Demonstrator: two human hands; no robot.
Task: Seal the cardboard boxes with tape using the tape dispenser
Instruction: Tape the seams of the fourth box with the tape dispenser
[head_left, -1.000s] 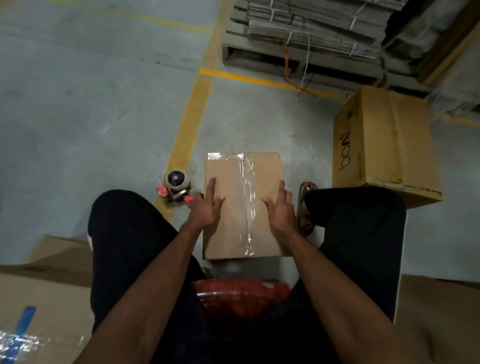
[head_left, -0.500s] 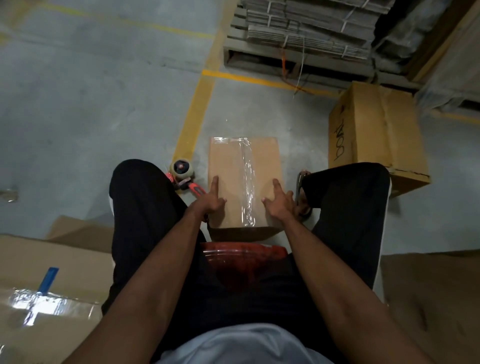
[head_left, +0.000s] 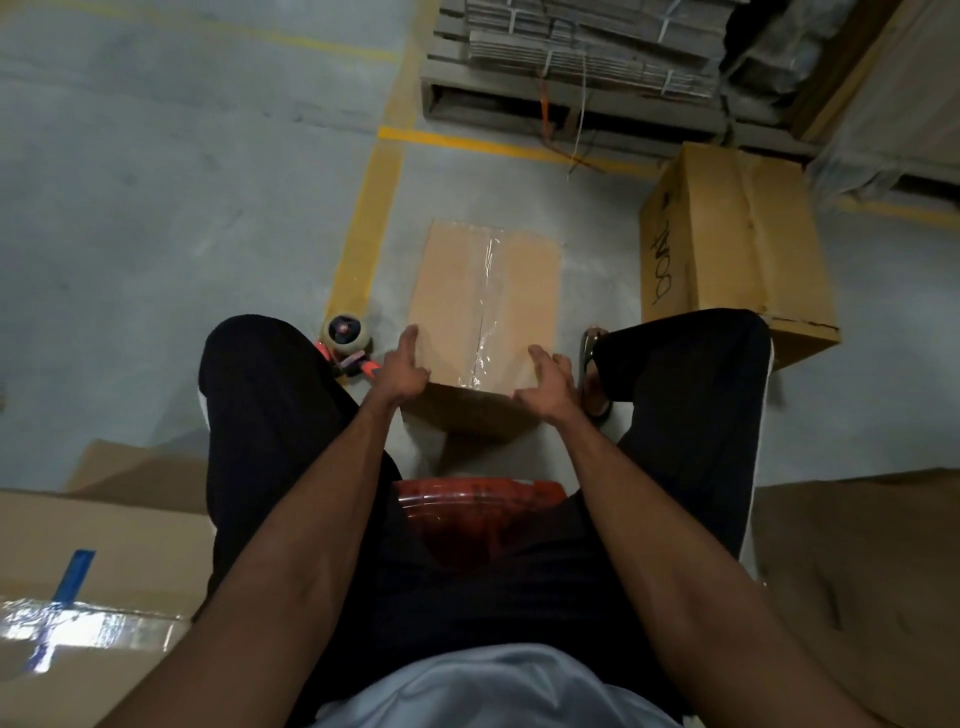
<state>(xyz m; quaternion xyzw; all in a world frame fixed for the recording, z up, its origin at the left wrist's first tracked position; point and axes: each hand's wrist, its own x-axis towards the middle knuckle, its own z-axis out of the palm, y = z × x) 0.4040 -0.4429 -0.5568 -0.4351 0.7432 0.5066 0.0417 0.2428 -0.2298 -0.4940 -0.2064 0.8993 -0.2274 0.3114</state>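
Cardboard box (head_left: 483, 306) is lying on the concrete floor (head_left: 156, 208) between the person's knees, clear tape (head_left: 485, 312) running along its seam | left hand (head_left: 402, 371) and right hand (head_left: 548, 387) are gripping its near corners, fingers curled over the edges | tape dispenser (head_left: 345, 340) is sitting just left | larger box (head_left: 737, 244) is standing to the right.
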